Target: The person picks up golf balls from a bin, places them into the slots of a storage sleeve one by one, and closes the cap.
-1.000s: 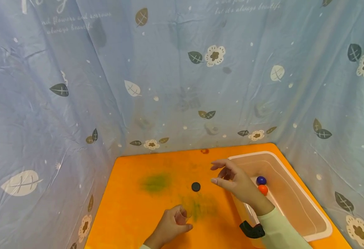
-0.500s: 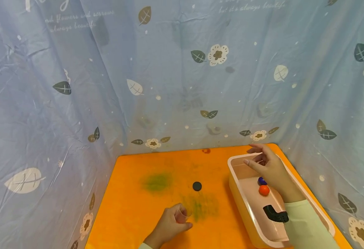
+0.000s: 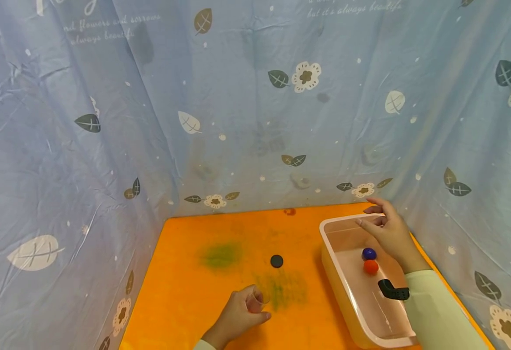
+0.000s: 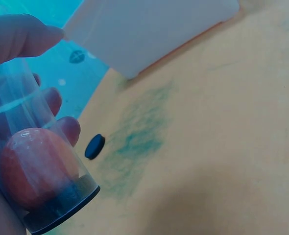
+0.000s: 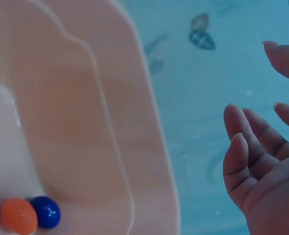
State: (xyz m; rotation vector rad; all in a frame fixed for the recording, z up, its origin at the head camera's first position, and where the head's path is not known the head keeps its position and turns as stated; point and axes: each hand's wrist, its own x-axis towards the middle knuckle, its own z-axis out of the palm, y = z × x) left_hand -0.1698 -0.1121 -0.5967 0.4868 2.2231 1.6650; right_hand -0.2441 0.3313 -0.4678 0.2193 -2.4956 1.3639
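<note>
My left hand grips a clear plastic tube above the table's front. At the tube's black-capped end sits a reddish ball, seen through the clear wall. My right hand hovers over the far right rim of a pale pink bin; its fingers are loosely bent and hold nothing. On the bin's floor an orange ball and a dark blue ball lie side by side. A black round cap lies flat on the table between the left hand and the bin.
The orange tabletop carries green smudges. A blue patterned curtain closes off the back and both sides. The bin takes up the table's right side. A black bent piece sits at the right wrist.
My right hand has moved right from beside the bin to over its far right rim, uncovering the bin's left side. The left hand stays in place with the tube.
</note>
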